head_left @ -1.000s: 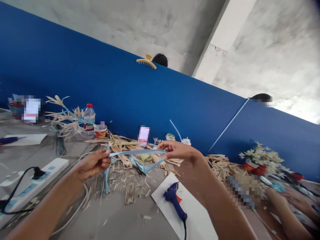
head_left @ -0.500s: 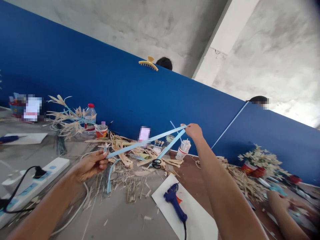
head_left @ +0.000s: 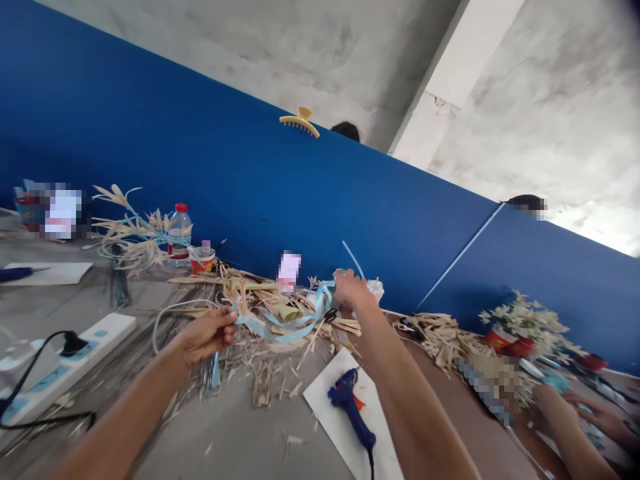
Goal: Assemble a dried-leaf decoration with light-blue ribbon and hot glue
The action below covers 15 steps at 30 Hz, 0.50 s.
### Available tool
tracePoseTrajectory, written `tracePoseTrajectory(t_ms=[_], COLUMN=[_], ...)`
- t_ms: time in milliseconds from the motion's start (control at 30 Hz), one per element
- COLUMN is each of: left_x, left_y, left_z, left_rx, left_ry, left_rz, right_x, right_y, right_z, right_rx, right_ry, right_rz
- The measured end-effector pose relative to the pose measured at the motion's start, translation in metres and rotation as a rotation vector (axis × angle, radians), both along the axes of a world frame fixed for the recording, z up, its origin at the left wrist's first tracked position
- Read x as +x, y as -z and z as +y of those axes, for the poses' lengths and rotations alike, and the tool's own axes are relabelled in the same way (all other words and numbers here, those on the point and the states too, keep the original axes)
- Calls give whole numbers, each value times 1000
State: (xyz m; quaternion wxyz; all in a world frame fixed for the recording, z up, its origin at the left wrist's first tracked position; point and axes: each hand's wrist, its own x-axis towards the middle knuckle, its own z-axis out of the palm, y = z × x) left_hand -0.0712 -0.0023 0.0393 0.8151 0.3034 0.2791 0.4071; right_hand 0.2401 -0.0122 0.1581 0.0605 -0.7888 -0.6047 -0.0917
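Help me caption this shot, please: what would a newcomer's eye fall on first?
Probably the big blue partition, slanting across the background, with a yellow claw clip at its top edge. Next comes the light blue strip, sagging from the left hand toward the right hand amid straw-coloured scraps. Nearer the camera, a dark blue glue gun lies on a white sheet.
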Motion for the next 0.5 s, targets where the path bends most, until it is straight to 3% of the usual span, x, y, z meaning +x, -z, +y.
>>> tracePoseTrajectory(t_ms=[33, 100, 133, 200, 367, 500], left_x=[4, 11, 15, 22, 35, 41], left_y=[0, 0, 0, 0, 3, 10], left_z=[-1, -1, -2, -2, -5, -4], left_rx=[2, 8, 13, 25, 80, 145], left_ry=[15, 42, 53, 66, 110, 159], left_rz=[11, 26, 31, 41, 116, 170], right_x=[-11, -38, -52, -82, -129, -130], right_y=[7, 22, 31, 53, 112, 135], right_z=[-3, -10, -14, -22, -35, -35], right_rx=[22, 234, 305, 298, 111, -45], right_ry=[-10, -202, -297, -447, -435, -317], right_rz=[17, 238, 415, 813, 1395, 1593])
